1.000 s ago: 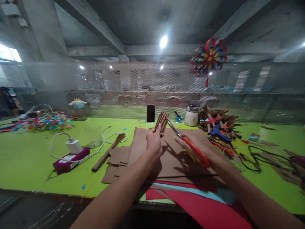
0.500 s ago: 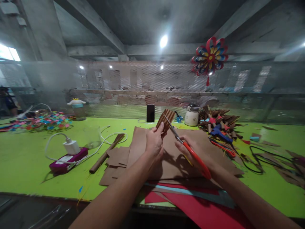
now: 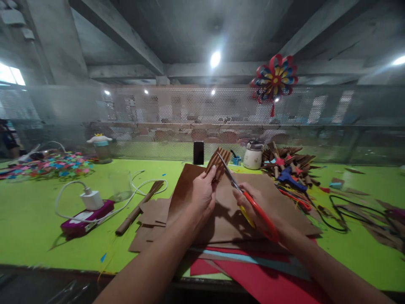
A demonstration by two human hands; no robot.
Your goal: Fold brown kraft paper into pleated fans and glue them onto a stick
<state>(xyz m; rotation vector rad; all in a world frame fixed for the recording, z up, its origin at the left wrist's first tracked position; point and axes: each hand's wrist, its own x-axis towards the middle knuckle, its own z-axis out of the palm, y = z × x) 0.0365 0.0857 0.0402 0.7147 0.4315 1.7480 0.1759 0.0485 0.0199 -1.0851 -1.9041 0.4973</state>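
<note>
My left hand (image 3: pixel 204 188) pinches a small piece of brown paper (image 3: pixel 218 159) whose upper part is slit into strips. In my right hand (image 3: pixel 253 198) is a pair of scissors (image 3: pixel 233 181) with red and yellow handles, its blades against the right side of that piece. Both hands are above large brown paper sheets (image 3: pixel 268 185), the left side of which curls upward. Smaller brown paper pieces (image 3: pixel 155 211) lie to the left, beside a rolled paper stick (image 3: pixel 136 213) with a fringed end. Red paper (image 3: pixel 249 274) and light blue paper stick out underneath at the table's front edge.
On the green table (image 3: pixel 28 223) stand a purple power strip (image 3: pixel 87 219) with a white charger, a clear cup (image 3: pixel 120 185), a phone (image 3: pixel 198 153) and a white jar (image 3: pixel 253 155). At right lie a blue glue gun (image 3: pixel 289 178), a black cable (image 3: pixel 341 211) and piled paper sticks (image 3: pixel 281 156).
The left side of the large brown sheet has lifted into a curl. The scissors' yellow handle has swung a little away from the red one. The view has shifted slightly.
</note>
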